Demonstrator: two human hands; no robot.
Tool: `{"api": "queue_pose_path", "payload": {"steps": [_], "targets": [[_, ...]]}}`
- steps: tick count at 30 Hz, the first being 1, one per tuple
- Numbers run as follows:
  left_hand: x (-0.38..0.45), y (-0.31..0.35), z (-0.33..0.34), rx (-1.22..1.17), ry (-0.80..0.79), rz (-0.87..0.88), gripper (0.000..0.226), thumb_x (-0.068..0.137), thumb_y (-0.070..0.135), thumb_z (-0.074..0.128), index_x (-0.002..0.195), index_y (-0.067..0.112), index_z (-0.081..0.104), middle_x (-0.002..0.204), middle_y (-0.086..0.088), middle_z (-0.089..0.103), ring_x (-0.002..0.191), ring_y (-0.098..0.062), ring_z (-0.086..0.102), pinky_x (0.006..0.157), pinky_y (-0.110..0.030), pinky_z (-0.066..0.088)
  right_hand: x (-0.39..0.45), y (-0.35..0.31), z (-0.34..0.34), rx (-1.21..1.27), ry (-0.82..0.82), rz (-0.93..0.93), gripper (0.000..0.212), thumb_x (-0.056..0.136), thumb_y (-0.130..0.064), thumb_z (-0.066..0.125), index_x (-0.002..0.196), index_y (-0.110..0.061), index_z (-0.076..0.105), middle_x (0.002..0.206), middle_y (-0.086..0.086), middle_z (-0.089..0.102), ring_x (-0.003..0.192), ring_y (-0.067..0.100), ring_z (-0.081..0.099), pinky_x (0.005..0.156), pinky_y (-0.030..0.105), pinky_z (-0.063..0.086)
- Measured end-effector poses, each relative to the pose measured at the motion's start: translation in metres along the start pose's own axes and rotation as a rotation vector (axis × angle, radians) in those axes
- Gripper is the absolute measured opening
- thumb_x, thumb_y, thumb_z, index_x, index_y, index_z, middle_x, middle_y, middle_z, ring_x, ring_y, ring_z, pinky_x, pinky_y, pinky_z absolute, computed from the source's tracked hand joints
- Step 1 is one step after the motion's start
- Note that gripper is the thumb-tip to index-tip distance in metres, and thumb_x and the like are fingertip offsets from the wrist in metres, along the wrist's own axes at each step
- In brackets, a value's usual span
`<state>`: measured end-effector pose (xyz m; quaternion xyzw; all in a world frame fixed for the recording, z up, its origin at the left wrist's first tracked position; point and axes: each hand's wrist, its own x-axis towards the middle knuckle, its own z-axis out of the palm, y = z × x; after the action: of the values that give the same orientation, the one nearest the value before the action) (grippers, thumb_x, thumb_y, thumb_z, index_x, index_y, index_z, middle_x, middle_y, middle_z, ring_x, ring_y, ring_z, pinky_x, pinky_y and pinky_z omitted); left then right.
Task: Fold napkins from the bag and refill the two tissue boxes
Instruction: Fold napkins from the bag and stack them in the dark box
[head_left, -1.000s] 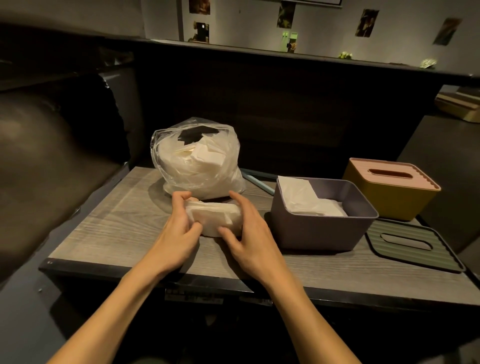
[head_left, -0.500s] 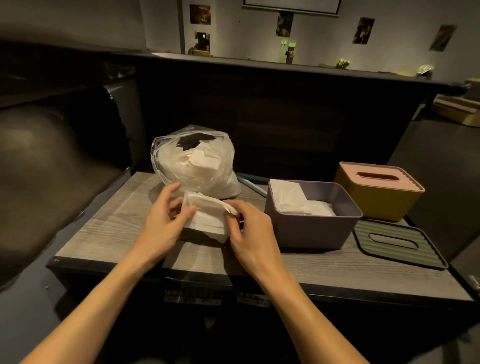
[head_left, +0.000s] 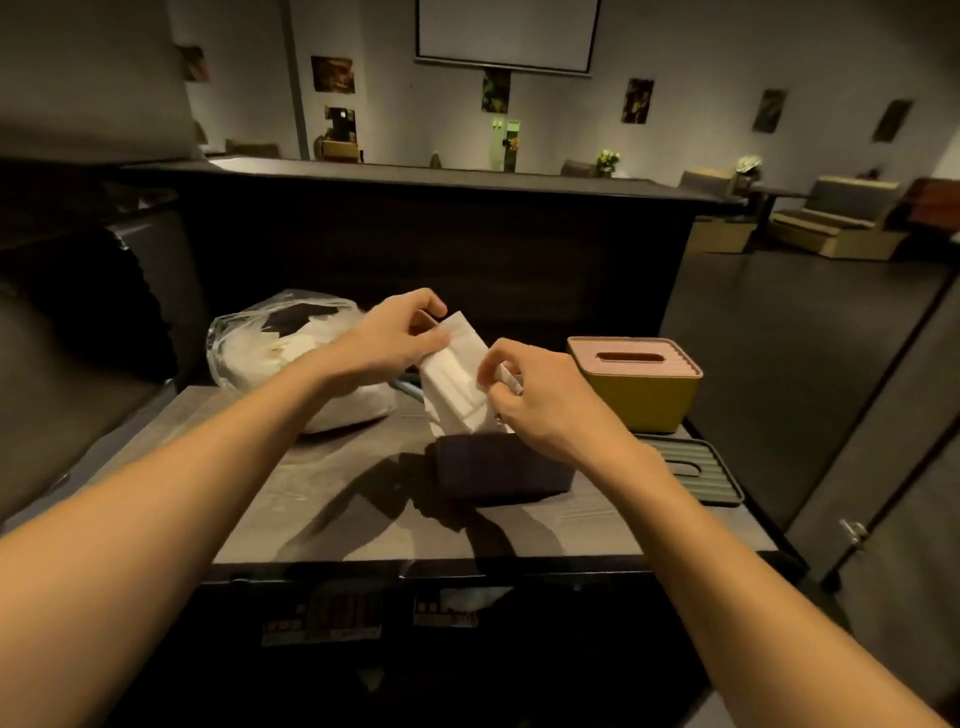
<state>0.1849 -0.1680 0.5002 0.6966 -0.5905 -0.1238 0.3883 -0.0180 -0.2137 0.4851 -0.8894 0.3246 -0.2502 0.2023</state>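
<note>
I can read no words, brand or number anywhere. The small labels (head_left: 322, 621) stuck on the dark front under the table edge (head_left: 467, 564) carry marks too blurred for me to make out, and so does the lighter sticker (head_left: 452, 608) beside them. The pictures on the far wall (head_left: 332, 74) are dark smudges with no lettering I can tell.
</note>
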Motion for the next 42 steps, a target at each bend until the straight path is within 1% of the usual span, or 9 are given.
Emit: {"api": "queue_pose_path", "payload": {"steps": [7, 10, 18, 22, 28, 31, 34, 37, 42], "targets": [[0.051, 0.038, 0.058, 0.149, -0.108, 0.162, 0.027, 0.1, 0.02, 0.065, 0.127, 0.017, 0.063, 0.112, 0.003, 0.068, 0.095, -0.006, 0.065, 0.07, -0.014, 0.047, -0.011, 0.047, -0.027, -0.201, 0.077, 0.123, 0.018, 0.101, -0.023, 0.064, 0.117, -0.029, 0.066, 0.113, -0.002, 0.062, 0.099, 0.014, 0.059, 0.086, 0.033, 0.055], [0.06, 0.037, 0.078, 0.257, -0.125, 0.163, 0.034, 0.102, 0.019, 0.063, 0.135, 0.013, 0.062, 0.123, -0.004, 0.068, 0.11, -0.017, 0.065, 0.085, -0.017, 0.046, -0.012, 0.052, -0.025, -0.261, 0.065, 0.141, 0.017, 0.101, -0.027, 0.063, 0.116, -0.033, 0.065, 0.109, -0.004, 0.063, 0.098, 0.017, 0.062, 0.086, 0.04, 0.059], [0.047, 0.029, 0.095, 0.569, -0.146, 0.223, 0.034, 0.096, 0.027, 0.071, 0.13, 0.022, 0.065, 0.13, 0.0, 0.054, 0.109, -0.02, 0.062, 0.094, -0.036, 0.055, 0.001, 0.054, -0.015, -0.369, -0.196, 0.218, 0.023, 0.104, -0.025, 0.057, 0.121, -0.025, 0.071, 0.11, 0.0, 0.068, 0.095, 0.018, 0.065, 0.085, 0.036, 0.06], [0.047, 0.034, 0.103, 0.718, -0.206, 0.275, 0.022, 0.097, 0.024, 0.068, 0.119, 0.025, 0.067, 0.122, 0.0, 0.057, 0.092, -0.017, 0.057, 0.079, -0.032, 0.051, 0.007, 0.049, -0.019, -0.478, -0.279, 0.197, 0.022, 0.103, -0.022, 0.054, 0.12, -0.014, 0.065, 0.096, 0.003, 0.062, 0.088, 0.021, 0.062, 0.081, 0.037, 0.058], [0.045, 0.049, 0.109, 1.135, -0.274, 0.574, 0.041, 0.096, 0.04, 0.065, 0.136, 0.03, 0.058, 0.117, 0.001, 0.06, 0.096, -0.019, 0.063, 0.078, -0.034, 0.051, 0.006, 0.04, -0.028, -0.639, -0.421, 0.113, 0.027, 0.104, -0.015, 0.053, 0.128, -0.011, 0.063, 0.093, 0.002, 0.056, 0.089, 0.022, 0.059, 0.077, 0.035, 0.05], [0.049, 0.058, 0.103, 1.044, -0.285, 0.481, 0.018, 0.098, 0.031, 0.064, 0.114, 0.024, 0.067, 0.108, 0.001, 0.066, 0.087, -0.016, 0.061, 0.071, -0.03, 0.044, 0.006, 0.036, -0.034, -0.72, -0.349, 0.033, 0.033, 0.101, -0.009, 0.057, 0.133, -0.015, 0.065, 0.12, 0.007, 0.066, 0.104, 0.024, 0.064, 0.089, 0.038, 0.056], [0.055, 0.06, 0.102, 0.909, -0.379, 0.317, 0.009, 0.094, 0.024, 0.071, 0.09, 0.021, 0.063, 0.082, 0.005, 0.06, 0.068, -0.01, 0.052, 0.076, -0.03, 0.05, 0.01, 0.035, -0.034, -0.717, -0.293, -0.084, 0.03, 0.101, -0.008, 0.058, 0.126, -0.017, 0.07, 0.116, 0.004, 0.068, 0.104, 0.021, 0.063, 0.092, 0.036, 0.052], [0.06, 0.052, 0.112, 0.831, -0.419, 0.28, 0.01, 0.099, 0.021, 0.066, 0.105, 0.016, 0.071, 0.074, 0.01, 0.049, 0.068, -0.009, 0.052, 0.075, -0.029, 0.052, 0.01, 0.039, -0.026, -0.768, -0.44, -0.064, 0.021, 0.101, -0.007, 0.057, 0.119, -0.011, 0.068, 0.098, 0.003, 0.057, 0.094, 0.022, 0.055, 0.095, 0.04, 0.041], [0.065, 0.039, 0.125, 0.774, -0.438, 0.277, 0.013, 0.098, 0.02, 0.066, 0.109, 0.015, 0.072, 0.074, 0.012, 0.048, 0.074, -0.009, 0.056, 0.073, -0.027, 0.049, 0.011, 0.052, -0.02, -0.765, -0.524, -0.001, 0.021, 0.099, -0.004, 0.059, 0.117, -0.011, 0.066, 0.109, 0.008, 0.062, 0.125, 0.03, 0.056, 0.123, 0.056, 0.018]]}}
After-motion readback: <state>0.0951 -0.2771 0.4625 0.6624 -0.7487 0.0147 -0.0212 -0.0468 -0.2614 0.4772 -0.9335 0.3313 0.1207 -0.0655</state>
